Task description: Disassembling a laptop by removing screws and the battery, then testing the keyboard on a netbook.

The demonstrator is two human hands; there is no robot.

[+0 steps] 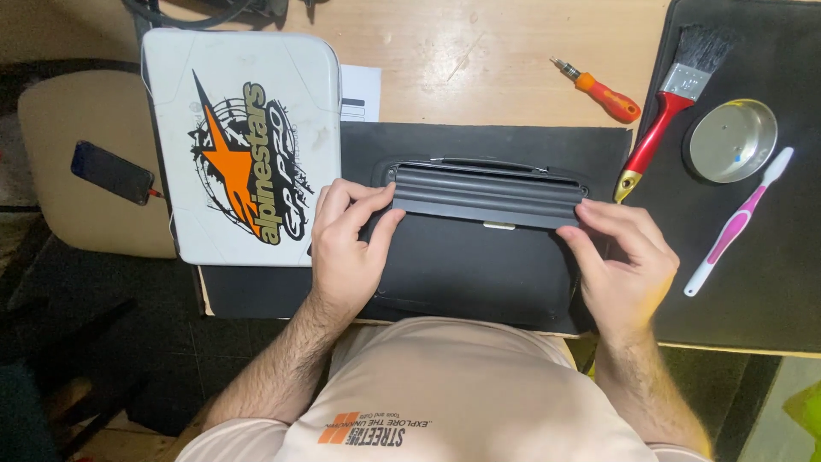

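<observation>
Your left hand (346,248) and right hand (624,261) pinch ends of ribbed black battery pack (483,195), part-lifted off laptop base (479,274); screwdriver (599,88) untouched.

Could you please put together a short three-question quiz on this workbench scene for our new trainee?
1. True or false: both hands grip the long black ribbed part.
2. Which tool lies nearest the metal dish: A) screwdriver, B) toothbrush, C) phone?
3. What colour is the paintbrush handle?

Key:
1. True: the left hand and right hand each hold one end of the black ribbed part.
2. B: the toothbrush lies just beside the metal dish; the screwdriver is farther off.
3. Red: see the paintbrush.
</observation>
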